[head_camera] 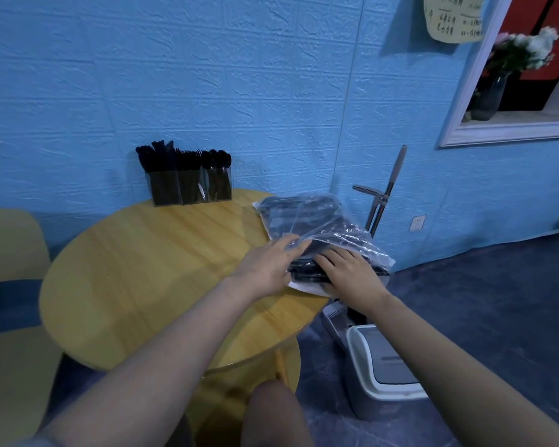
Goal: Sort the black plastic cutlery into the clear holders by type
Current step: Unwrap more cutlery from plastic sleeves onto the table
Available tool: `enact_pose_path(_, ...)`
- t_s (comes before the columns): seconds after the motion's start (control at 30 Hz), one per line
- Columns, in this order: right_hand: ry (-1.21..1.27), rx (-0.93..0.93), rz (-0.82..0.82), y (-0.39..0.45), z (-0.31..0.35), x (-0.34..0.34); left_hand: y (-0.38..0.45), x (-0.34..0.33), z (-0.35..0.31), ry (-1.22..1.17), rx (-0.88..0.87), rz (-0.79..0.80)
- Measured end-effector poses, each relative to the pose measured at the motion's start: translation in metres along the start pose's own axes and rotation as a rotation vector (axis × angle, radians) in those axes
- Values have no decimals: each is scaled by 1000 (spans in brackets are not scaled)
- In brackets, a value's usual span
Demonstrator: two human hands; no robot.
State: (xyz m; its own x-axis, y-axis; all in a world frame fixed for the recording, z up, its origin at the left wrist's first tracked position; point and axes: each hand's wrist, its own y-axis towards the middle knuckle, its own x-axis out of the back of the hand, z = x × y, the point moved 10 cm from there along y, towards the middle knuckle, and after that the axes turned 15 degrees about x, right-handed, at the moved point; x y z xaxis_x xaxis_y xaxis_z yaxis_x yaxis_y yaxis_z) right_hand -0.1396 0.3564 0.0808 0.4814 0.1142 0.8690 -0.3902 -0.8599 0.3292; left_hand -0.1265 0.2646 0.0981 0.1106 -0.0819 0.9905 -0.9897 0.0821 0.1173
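Nearest the camera, a bare knee (273, 411) rises below the round wooden desk (149, 272), which suggests the person is sitting close enough to reach across it. Both forearms stretch toward the desk's right edge, where a clear plastic bag (307, 217) of black cutlery lies, part of it hanging past the rim.

Resting at the bag's near left side, the left hand (267, 267) has its fingers (289, 246) straight and slightly apart, their tips on or just under the loose film; probably it is steadying the bag or lifting the opening. At the bag's near end, the right hand (350, 274) lies over a dark bundle of cutlery (304, 272), its fingers bent down onto it. Whether they are clamped around the bundle or only pressing on it, I cannot tell. My guess is that this hand is working a batch out of the bag.

Against the blue wall (207, 75) at the desk's far edge stand the clear holders (191, 188), side by side and already packed with black cutlery standing handles down, one kind per compartment as far as can be made out. Set there, they leave the middle of the desk free for handling.

A grey bin (378, 366) and a mop handle (391, 182) are on the floor beyond the right edge.
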Motion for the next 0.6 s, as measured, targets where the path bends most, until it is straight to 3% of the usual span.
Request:
enact_pose_path(0.13, 145, -19, 222, 5, -11, -19, 2, -2, 0, -188, 6, 98)
enact_pose_path(0.3, 39, -4, 372, 20, -5, -28, 4, -5, -2, -305, 4, 180)
enact_pose_path(0.47, -55, -27, 379, 28, -9, -24, 1, -8, 4, -284, 31, 190)
enact_pose_path(0.6, -77, 6, 290, 26, -8, -16, 0, -8, 11, -262, 66, 172)
